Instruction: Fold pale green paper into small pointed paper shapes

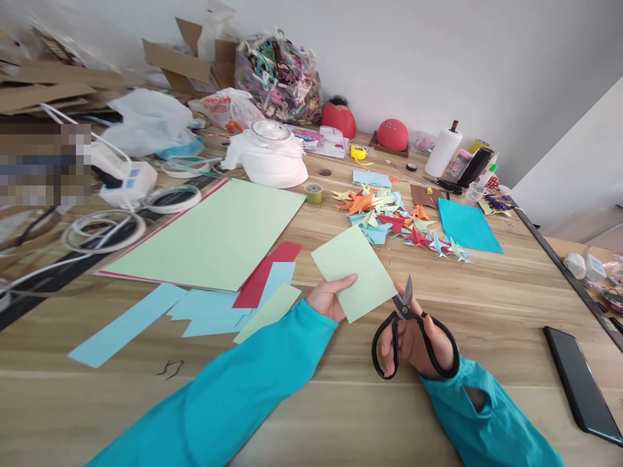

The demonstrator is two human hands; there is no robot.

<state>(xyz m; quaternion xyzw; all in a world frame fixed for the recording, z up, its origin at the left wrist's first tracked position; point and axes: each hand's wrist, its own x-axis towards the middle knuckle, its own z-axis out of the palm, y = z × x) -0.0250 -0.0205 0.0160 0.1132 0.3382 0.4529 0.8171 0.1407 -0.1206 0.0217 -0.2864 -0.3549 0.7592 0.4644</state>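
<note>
Pale-green paper piece [353,266]: one, held above the tabletop [311,421], pinched in the left hand [332,299], thumb on top. Black-handled scissors [405,310]: one pair, blades parted, at the paper's right corner; right hand's [421,344] grip curled through the handle loops. Beyond: multicoloured folded paper birds [389,222], heaped. At left: large pale-green sheet [214,233], red paper strip [263,280].

Both sleeves [243,389] are loose and bright teal
</note>
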